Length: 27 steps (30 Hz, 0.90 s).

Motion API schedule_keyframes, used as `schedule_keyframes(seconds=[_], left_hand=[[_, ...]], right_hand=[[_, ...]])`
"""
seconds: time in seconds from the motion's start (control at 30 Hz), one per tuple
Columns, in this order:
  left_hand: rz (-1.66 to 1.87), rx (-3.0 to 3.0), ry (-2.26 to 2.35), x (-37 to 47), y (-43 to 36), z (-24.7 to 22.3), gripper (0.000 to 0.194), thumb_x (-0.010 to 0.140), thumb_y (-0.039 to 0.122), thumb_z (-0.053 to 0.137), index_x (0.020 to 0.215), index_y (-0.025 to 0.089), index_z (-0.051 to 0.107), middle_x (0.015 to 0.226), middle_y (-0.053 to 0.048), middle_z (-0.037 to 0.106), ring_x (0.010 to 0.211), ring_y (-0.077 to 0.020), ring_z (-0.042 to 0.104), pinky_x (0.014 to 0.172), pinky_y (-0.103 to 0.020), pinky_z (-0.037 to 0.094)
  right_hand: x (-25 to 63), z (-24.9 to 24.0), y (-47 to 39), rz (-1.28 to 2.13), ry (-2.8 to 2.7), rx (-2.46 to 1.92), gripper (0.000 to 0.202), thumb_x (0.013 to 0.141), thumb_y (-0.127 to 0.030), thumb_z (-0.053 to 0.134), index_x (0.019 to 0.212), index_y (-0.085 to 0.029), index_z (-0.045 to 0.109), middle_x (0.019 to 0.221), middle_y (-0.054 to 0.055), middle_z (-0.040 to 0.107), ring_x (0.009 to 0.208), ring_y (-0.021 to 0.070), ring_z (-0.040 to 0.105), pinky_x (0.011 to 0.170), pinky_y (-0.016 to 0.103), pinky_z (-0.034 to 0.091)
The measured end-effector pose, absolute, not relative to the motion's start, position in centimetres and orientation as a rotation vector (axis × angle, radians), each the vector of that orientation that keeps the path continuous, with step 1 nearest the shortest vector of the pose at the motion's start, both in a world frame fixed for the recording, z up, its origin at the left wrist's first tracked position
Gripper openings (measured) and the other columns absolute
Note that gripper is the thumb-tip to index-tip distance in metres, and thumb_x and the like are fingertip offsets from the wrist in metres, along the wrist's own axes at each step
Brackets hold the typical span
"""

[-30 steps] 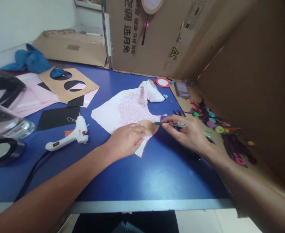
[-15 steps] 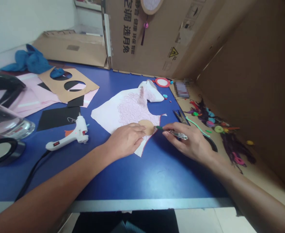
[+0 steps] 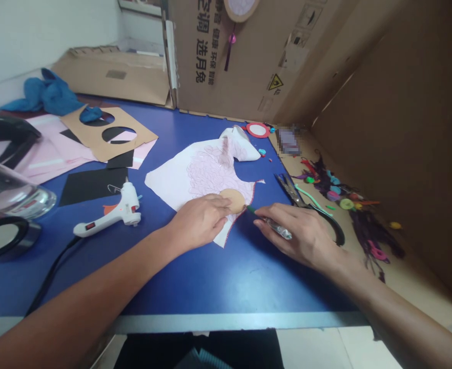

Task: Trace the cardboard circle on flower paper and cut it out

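Observation:
A round tan cardboard disc (image 3: 237, 199) lies on a white cloth (image 3: 164, 177) with a purple pattern and a red-stitched edge. With fingers bent and pressed down, my left hand (image 3: 205, 219) holds the disc against the cloth, covering its left part. My right hand (image 3: 301, 230) grips a pen (image 3: 280, 229) with a clear barrel and green front. Its tip is at the disc's right edge, by the cloth's border. Open scissors (image 3: 289, 188) with black handles lie just beyond my right hand, which partly overlaps them.
On the left are a white glue gun (image 3: 110, 218), black sheets (image 3: 91, 185), a cardboard piece with two round holes (image 3: 124, 118), a tape roll (image 3: 6, 238) and a clear container (image 3: 14, 189). Colourful trinkets (image 3: 335, 189) lie right. Cardboard walls (image 3: 249, 77) stand behind.
My right hand and the pen have shifted slightly down and left, the tip moving a little along the disc's edge. More of the scissors shows. My left hand stays on the disc.

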<state>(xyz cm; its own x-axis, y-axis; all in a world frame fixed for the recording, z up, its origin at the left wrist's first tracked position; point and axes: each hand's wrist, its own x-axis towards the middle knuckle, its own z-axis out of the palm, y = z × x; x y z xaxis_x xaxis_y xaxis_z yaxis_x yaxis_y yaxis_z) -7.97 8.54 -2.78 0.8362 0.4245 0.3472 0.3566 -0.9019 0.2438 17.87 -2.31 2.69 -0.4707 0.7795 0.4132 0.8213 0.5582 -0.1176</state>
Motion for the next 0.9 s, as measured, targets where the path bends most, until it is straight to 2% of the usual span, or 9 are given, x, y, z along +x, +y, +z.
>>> schedule_keyframes(seconds=[0.33,0.53,0.7,0.9], left_hand=[[0.631,2.864,0.597,-7.9,8.6,-2.9,0.031,0.103,0.017,0.060,0.125,0.017,0.082,0.139,-0.012,0.080,0.131,-0.0270,0.075,0.117,-0.046,0.060],[0.586,2.863,0.594,-7.9,8.6,-2.8,0.031,0.103,0.018,0.061,0.126,0.018,0.082,0.141,-0.010,0.079,0.132,-0.0284,0.075,0.118,-0.047,0.059],[0.556,2.861,0.608,-7.9,8.6,-2.7,0.030,0.104,0.017,0.060,0.123,0.018,0.082,0.140,-0.011,0.080,0.131,-0.0290,0.075,0.117,-0.048,0.060],[0.579,2.837,0.593,-7.9,8.6,-2.6,0.031,0.105,0.018,0.059,0.127,0.017,0.081,0.140,-0.012,0.079,0.133,-0.0279,0.074,0.118,-0.049,0.058]], right_hand=[[17.0,3.0,-3.1,-0.100,-2.387,-1.255,0.010,0.112,-0.025,0.065,0.113,-0.018,0.072,0.091,0.007,0.082,0.073,0.0212,0.077,0.065,0.034,0.055],[16.1,2.8,-3.5,0.183,-2.004,-1.366,0.008,0.108,-0.027,0.071,0.108,-0.022,0.077,0.093,0.004,0.084,0.075,0.0187,0.078,0.069,0.030,0.059],[15.6,2.0,-2.9,0.407,-1.785,-1.478,0.015,0.105,-0.034,0.073,0.099,-0.023,0.080,0.085,0.001,0.083,0.066,0.0175,0.073,0.060,0.029,0.055],[16.1,1.4,-2.4,0.482,-1.705,-1.547,0.025,0.105,-0.043,0.071,0.096,-0.022,0.081,0.080,0.003,0.081,0.062,0.0183,0.068,0.057,0.030,0.050]])
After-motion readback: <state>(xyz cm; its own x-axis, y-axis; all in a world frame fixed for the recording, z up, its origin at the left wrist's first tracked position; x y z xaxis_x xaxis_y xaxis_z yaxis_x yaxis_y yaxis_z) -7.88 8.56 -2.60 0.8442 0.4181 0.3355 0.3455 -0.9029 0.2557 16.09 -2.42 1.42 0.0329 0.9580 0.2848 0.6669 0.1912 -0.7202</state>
